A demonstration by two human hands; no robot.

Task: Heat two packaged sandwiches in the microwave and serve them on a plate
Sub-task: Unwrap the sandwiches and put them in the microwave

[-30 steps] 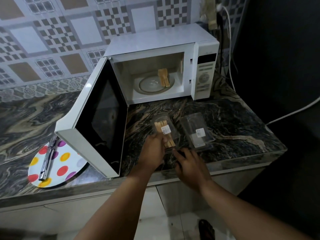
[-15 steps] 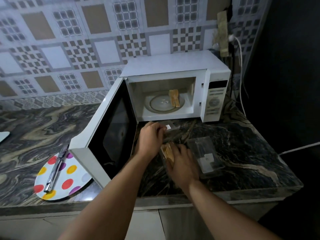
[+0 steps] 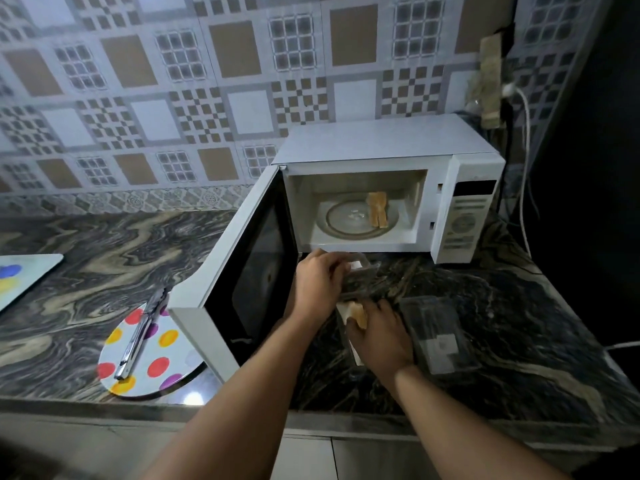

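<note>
A white microwave (image 3: 388, 147) stands open on the counter, its door (image 3: 242, 271) swung out to the left. One unwrapped sandwich (image 3: 378, 209) lies on the glass turntable (image 3: 346, 220) inside. In front of it my left hand (image 3: 318, 289) holds back the lid of a clear plastic sandwich package (image 3: 360, 282). My right hand (image 3: 381, 337) grips the second sandwich (image 3: 355, 311) in that package. An empty clear package (image 3: 440, 334) lies just right of my right hand. A polka-dot plate (image 3: 149, 355) sits at the left under the door's corner.
Metal tongs (image 3: 140, 336) lie across the plate. A dotted board (image 3: 20, 275) pokes in at the far left. Cables (image 3: 526, 188) hang from a wall socket right of the microwave. The marble counter's front edge (image 3: 381, 420) runs below my forearms.
The lid of the package has been opened; my left hand now holds it back near the microwave, and my right hand has closed round the sandwich. The camera has tilted up.
</note>
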